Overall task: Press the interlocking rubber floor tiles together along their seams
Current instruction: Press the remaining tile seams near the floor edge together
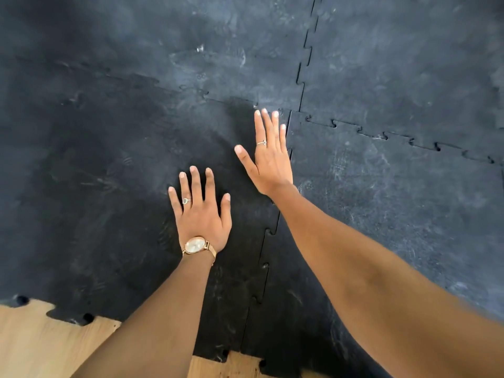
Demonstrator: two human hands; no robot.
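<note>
Black rubber floor tiles with jigsaw edges cover the floor. My left hand (pixel 201 214) lies flat, fingers spread, on the near-left tile (pixel 95 186), left of the seam (pixel 266 257) that runs towards me. My right hand (pixel 268 156) lies flat with fingers stretched forward, its outer edge along that same seam, just short of the corner where the tiles meet (pixel 293 110). The near-right tile (pixel 395 200) lies beside it. Neither hand holds anything. A second seam (pixel 395 137) runs off to the right, and another (pixel 305 50) runs away from me.
The tiles' toothed near edge (pixel 65 315) ends on a light wooden floor (pixel 41 347) at the bottom left. The far-left tile (pixel 163 36) and far-right tile (pixel 409 50) fill the top of the view. A watch sits on my left wrist (pixel 197 246).
</note>
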